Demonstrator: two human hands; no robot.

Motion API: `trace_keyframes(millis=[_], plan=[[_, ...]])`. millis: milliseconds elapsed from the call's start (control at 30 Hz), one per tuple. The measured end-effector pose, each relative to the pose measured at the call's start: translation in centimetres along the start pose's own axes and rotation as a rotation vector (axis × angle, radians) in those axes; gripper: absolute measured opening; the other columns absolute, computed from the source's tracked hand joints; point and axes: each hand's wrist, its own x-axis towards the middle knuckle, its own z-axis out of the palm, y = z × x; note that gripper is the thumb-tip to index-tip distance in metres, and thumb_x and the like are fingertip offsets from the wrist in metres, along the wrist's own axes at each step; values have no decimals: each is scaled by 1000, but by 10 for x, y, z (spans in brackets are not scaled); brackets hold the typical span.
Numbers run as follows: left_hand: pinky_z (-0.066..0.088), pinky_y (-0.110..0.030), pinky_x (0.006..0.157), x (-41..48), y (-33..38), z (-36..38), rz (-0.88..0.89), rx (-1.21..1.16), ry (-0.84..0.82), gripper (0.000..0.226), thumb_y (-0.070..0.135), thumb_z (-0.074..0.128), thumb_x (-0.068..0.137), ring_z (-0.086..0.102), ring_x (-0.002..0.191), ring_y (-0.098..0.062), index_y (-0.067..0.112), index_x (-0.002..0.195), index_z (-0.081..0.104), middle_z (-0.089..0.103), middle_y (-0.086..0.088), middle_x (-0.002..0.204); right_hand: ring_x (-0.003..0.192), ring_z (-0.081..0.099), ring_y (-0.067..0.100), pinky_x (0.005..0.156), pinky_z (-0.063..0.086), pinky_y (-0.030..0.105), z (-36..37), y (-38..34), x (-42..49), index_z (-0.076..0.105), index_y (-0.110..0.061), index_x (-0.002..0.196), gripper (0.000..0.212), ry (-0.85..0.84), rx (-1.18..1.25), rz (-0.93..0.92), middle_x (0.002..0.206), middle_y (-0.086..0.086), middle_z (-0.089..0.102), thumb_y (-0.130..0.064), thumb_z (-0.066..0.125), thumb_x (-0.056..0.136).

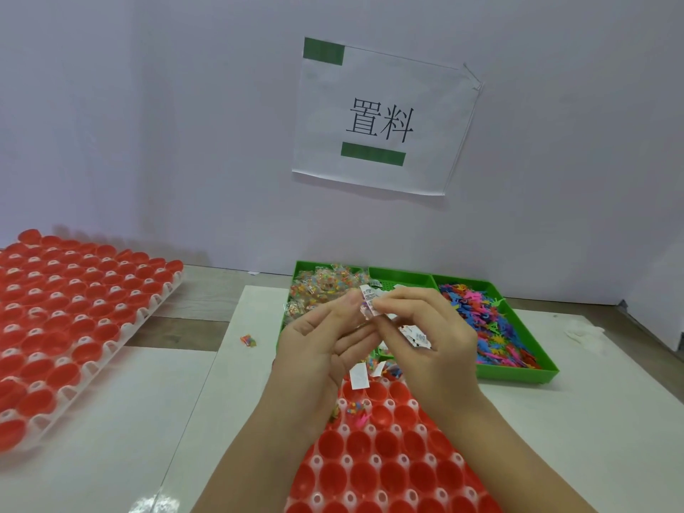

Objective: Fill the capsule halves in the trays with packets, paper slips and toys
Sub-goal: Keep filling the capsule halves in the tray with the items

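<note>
My left hand and my right hand meet above the near tray of red capsule halves. Both pinch a small printed paper slip between their fingertips. More folded slips sit tucked under my right hand's fingers. A few far cells of the near tray hold white slips, bead packets and a small coloured toy. Behind my hands lies a green sorting tray with bead packets on its left, slips in the middle and coloured plastic toys on its right.
A second tray of red capsule halves lies at the left. One loose bead packet lies on the white mat. A paper sign hangs on the white wall behind. A crumpled white scrap lies at the far right.
</note>
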Motion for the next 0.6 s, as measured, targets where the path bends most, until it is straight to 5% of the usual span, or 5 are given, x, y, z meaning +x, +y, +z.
trace_keyframes(millis=[200, 367, 600], plan=[[56, -20, 59, 2, 2, -4, 54, 72, 52, 14, 12, 70, 70, 73, 73, -18, 14, 80, 80, 75, -11, 85, 94, 65, 6, 73, 54, 18, -4, -14, -1, 71, -17, 99, 16, -87, 203, 160, 98, -5, 67, -15, 67, 84], [58, -25, 64, 2, -5, -3, 170, 207, 77, 14, 8, 69, 80, 74, 81, -26, 17, 85, 78, 75, -12, 87, 83, 68, 9, 68, 55, 21, -1, -24, 7, 65, -34, 104, 30, -85, 453, 683, 86, -7, 69, -13, 73, 84], [57, -23, 57, 3, -2, -8, 192, 318, 57, 20, 5, 65, 86, 74, 78, -22, 21, 89, 78, 75, -9, 87, 83, 72, 23, 64, 59, 33, -4, -17, 10, 75, -16, 91, 9, -109, 698, 942, 87, 6, 75, -12, 70, 83]])
